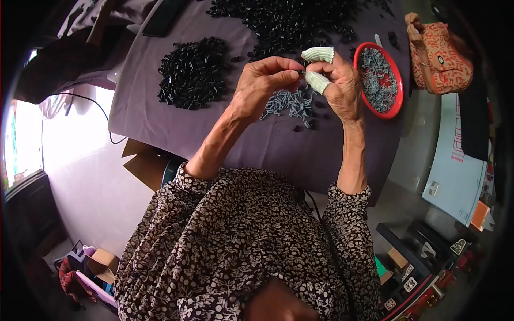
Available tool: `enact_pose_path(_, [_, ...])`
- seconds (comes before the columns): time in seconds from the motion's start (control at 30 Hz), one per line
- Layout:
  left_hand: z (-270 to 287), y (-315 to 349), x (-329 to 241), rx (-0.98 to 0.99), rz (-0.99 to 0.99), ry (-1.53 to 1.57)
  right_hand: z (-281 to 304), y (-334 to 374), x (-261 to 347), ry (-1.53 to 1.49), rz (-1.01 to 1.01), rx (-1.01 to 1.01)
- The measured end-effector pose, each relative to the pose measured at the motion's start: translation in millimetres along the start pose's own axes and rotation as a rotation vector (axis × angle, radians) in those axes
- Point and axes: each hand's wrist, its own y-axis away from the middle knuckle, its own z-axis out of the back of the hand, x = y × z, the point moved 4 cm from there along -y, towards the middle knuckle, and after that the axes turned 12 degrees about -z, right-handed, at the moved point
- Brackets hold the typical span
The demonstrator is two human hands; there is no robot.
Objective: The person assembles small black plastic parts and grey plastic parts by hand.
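Note:
My left hand (262, 85) pinches a small black part (301, 73) between thumb and forefinger. Close against it, my right hand (342, 88) has its fingers drawn together, with pale ribbed finger covers (318, 82) on thumb and forefinger. What the right fingertips hold is hidden. Beneath the hands lies a loose heap of small grey screw-like pins (292, 105). To the left sits a pile of small black parts (191, 74), and a larger heap of black parts (286, 24) spreads beyond my hands.
A red bowl (399, 101) of grey pins stands right of my right hand on the purple-grey tablecloth (214, 136). An orange patterned bag (441, 56) is past the table's right edge. A dark flat object (163, 17) lies at the far left; a cardboard box (144, 166) stands below the table.

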Motion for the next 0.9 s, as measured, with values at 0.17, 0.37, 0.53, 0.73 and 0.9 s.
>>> enact_pose_path(0.17, [-7,0,-4,-0.010,-0.106,-0.231,4,1,22,0.234,0.056,0.019])
enact_pose_path(0.37, [-9,-3,-10,-0.002,-0.155,-0.324,2,-9,28,0.376,0.095,0.066])
enact_pose_path(0.53, [-14,-13,-16,0.002,-0.186,-0.339,16,-23,23,0.165,0.028,0.167])
enact_pose_path(0.73, [-13,-20,-22,0.012,-0.247,-0.293,21,-28,27,0.108,-0.054,0.126])
enact_pose_path(0.9, [-5,-25,-25,-0.048,-0.218,-0.022,42,-34,-25,0.262,-0.086,0.001])
